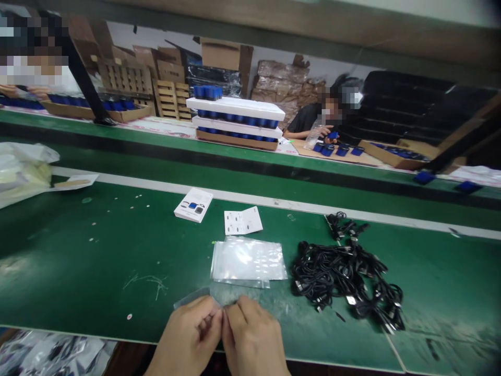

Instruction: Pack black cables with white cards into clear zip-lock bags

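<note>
At the near edge of the green counter (78, 271), notes show both grips closed: our left hand (183, 339) and right hand (252, 337) pinch a small clear bag (193, 297), fingertips meeting. Just beyond lie more clear bags (248, 261), a leaflet (242, 221), a white box (193, 204); black cables (344, 277) heap to the right.

Your bench: green conveyor belt (78, 261) | directly on it: printed white carton (193, 205); white leaflet (242, 221); clear plastic bags (247, 260); tangled black cables (346, 274)
</note>
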The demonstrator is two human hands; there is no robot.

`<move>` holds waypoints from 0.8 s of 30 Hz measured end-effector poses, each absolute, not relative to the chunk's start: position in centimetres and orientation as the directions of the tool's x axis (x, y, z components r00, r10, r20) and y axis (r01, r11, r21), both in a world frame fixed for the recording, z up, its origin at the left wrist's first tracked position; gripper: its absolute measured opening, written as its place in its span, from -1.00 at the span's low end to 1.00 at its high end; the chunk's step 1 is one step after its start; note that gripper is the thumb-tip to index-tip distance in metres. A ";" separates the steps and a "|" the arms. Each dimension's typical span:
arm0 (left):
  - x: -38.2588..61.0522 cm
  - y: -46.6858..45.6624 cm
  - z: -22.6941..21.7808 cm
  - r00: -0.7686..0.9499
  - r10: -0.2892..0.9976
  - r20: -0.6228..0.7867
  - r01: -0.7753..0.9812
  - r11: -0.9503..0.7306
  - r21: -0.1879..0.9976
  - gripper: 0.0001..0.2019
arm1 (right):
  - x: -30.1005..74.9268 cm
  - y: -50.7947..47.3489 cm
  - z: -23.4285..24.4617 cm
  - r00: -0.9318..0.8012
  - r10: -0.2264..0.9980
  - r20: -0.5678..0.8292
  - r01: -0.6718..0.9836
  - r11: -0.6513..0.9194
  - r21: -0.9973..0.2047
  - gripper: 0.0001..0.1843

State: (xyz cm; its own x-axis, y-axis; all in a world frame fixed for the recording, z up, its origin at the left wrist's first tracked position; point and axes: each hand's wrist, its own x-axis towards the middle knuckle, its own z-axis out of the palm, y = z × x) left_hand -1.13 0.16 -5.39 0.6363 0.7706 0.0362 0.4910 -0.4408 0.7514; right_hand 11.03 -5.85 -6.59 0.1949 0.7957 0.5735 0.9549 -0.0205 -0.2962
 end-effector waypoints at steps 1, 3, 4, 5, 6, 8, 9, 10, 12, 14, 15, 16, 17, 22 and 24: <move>-1.2 0.1 -5.5 0.619 0.784 0.046 0.500 -0.437 0.748 -0.71 | 11.2 -5.6 -6.3 0.211 0.794 0.571 0.954 -0.041 -0.296 -0.63; -1.4 -0.2 -5.5 0.565 0.824 0.033 0.514 -0.383 0.768 -0.72 | 11.7 -5.3 -5.5 0.247 0.821 0.515 0.936 -0.065 -0.345 -0.66; -1.4 -0.3 -5.5 0.534 0.846 0.006 0.511 -0.329 0.794 -0.72 | 11.9 -5.2 -5.2 0.259 0.841 0.475 0.921 -0.067 -0.384 -0.68; -1.4 -0.4 -5.4 0.504 0.863 -0.030 0.498 -0.262 0.827 -0.72 | 12.1 -5.2 -4.9 0.257 0.863 0.435 0.903 -0.055 -0.425 -0.70; -1.3 -0.5 -5.3 0.480 0.875 -0.067 0.475 -0.194 0.858 -0.72 | 12.2 -5.2 -4.6 0.238 0.888 0.394 0.885 -0.031 -0.464 -0.71; -1.2 -0.4 -4.9 0.450 0.884 -0.122 0.431 -0.095 0.898 -0.74 | 12.3 -5.3 -4.2 0.163 0.932 0.324 0.866 0.023 -0.500 -0.76; -1.1 -0.4 -4.7 0.444 0.886 -0.135 0.425 -0.075 0.902 -0.75 | 12.4 -5.3 -4.0 0.144 0.943 0.301 0.870 0.024 -0.492 -0.78; -1.1 -0.3 -4.5 0.441 0.887 -0.140 0.432 -0.073 0.899 -0.76 | 12.7 -5.3 -3.7 0.147 0.949 0.279 0.881 0.002 -0.473 -0.80; -1.0 -0.1 -4.3 0.458 0.877 -0.143 0.460 -0.097 0.883 -0.77 | 13.5 -4.9 -2.9 0.172 0.962 0.213 0.888 -0.058 -0.457 -0.80; -1.0 0.0 -4.2 0.477 0.867 -0.146 0.473 -0.113 0.874 -0.77 | 14.9 -3.9 -1.9 0.142 0.983 0.114 0.855 -0.064 -0.514 -0.84; -0.9 0.0 -4.2 0.481 0.864 -0.146 0.469 -0.113 0.876 -0.76 | 15.6 -3.1 -1.3 0.093 0.993 0.073 0.830 -0.037 -0.557 -0.91; -0.9 0.0 -4.3 0.479 0.865 -0.148 0.462 -0.105 0.880 -0.75 | 16.2 -2.0 -0.8 0.081 0.995 0.059 0.824 -0.033 -0.565 -0.96; -0.8 -0.1 -4.4 0.469 0.870 -0.149 0.456 -0.095 0.885 -0.74 | 16.8 -0.8 -0.4 0.115 0.991 0.061 0.847 -0.065 -0.528 -0.87; -0.8 -0.2 -5.0 0.450 0.884 -0.129 0.466 -0.109 0.878 -0.70 | 17.9 6.5 0.2 0.244 0.969 -0.031 0.888 -0.236 -0.395 -0.47; -0.9 -0.2 -5.3 0.475 0.872 -0.121 0.469 -0.135 0.873 -0.70 | 17.9 8.7 0.2 0.281 0.954 -0.108 0.890 -0.301 -0.343 -0.42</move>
State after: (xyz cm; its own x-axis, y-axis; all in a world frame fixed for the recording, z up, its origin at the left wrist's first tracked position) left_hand -0.90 -0.17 -5.27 0.4750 0.8717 -0.1205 0.4686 -0.1346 0.8731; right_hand 17.88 8.67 0.23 0.2811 0.9535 -0.1083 0.8898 -0.3013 -0.3429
